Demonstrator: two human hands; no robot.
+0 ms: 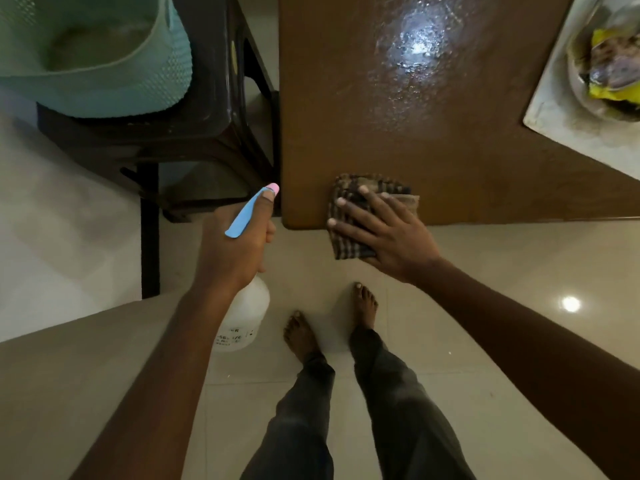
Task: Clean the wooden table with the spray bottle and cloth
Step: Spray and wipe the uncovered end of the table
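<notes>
Below me, my left hand [239, 244] grips the spray bottle [242, 317] off the wooden worktop [450, 140], fingers wrapped shut around its neck, keeping it ready. On the worktop's near corner, my right hand [384, 230] presses the checked cloth [349, 199] flat, fingers spread open. Wet sheen glistens farther in.

Checked brown cloth [349, 199], blue-pink sprayer [247, 213]
</notes>
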